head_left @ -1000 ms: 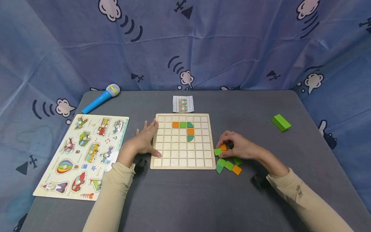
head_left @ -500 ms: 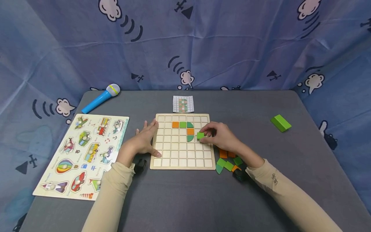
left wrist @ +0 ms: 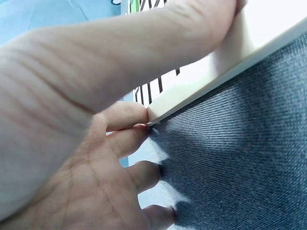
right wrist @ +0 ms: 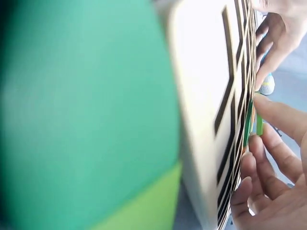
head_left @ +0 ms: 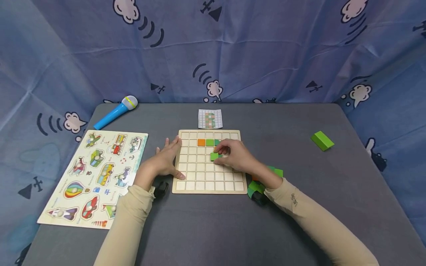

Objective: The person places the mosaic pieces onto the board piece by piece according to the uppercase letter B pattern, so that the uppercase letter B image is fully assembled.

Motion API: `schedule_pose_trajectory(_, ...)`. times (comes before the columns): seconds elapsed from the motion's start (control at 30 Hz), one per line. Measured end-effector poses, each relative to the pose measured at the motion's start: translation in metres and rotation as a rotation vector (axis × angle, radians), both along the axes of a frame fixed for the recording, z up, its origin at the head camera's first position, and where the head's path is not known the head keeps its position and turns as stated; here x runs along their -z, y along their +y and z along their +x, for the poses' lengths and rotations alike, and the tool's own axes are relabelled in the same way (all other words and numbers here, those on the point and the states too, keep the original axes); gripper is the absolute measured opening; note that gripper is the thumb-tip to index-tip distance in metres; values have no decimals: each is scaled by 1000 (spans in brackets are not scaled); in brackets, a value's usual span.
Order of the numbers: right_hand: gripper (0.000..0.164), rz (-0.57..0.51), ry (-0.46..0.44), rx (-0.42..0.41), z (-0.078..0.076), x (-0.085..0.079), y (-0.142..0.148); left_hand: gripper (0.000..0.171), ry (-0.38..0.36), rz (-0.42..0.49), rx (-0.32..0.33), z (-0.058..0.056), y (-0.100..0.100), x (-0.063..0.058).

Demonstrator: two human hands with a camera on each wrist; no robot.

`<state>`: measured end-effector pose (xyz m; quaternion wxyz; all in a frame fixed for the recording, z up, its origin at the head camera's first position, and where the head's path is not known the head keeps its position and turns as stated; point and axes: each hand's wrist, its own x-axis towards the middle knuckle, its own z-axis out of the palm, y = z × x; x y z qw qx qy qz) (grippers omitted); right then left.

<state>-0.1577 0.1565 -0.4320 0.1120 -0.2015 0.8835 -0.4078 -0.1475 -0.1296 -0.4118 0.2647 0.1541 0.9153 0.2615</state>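
Note:
My right hand [head_left: 237,155] pinches a light green square tile [head_left: 214,156] between thumb and fingers, just over the wooden grid board [head_left: 196,177]. The right wrist view also shows this tile [right wrist: 259,125], edge-on. On the board, an orange tile [head_left: 201,142], a green tile [head_left: 209,142] and a dark green curved tile [head_left: 217,142] lie in one row; the right hand hides other laid tiles. My left hand [head_left: 163,160] rests at the board's left edge, thumb on top. In the left wrist view, its fingers [left wrist: 125,116] touch the rim, spread and fairly straight.
Loose green and orange tiles [head_left: 279,172] lie under and beside the right wrist, partly hidden. A patterned card [head_left: 210,119] lies behind the board. A picture puzzle [head_left: 96,177] and a toy microphone [head_left: 114,113] are left; a green block [head_left: 322,140] is far right.
My right hand has taken a light green tile from the loose pile and carried it left over the board. Some loose tiles have shifted beside the wrist. The left hand stays put.

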Motion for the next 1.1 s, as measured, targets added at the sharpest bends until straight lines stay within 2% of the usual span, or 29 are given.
schedule_pose_trajectory(0.27, 21, 73, -39, -14, -2, -1, -13, 134, -4, 7, -3, 0, -1, 0)
schedule_pose_trajectory(0.43, 21, 73, -68, -21, -3, -5, -18, 134, -1, 9, -2, 0, -1, 0)
schedule_pose_trajectory(0.73, 20, 75, -58, -13, -4, -4, -21, 134, 4, 11, -4, 0, -1, 0)
schedule_pose_trajectory(0.93, 24, 86, -74, -7, -2, -6, -20, 134, 3, 12, 0, 0, -1, 1)
schedule_pose_trajectory(1.1, 30, 48, -76, 1, -1, -7, -18, 133, -2, 17, -3, 0, -1, 1)
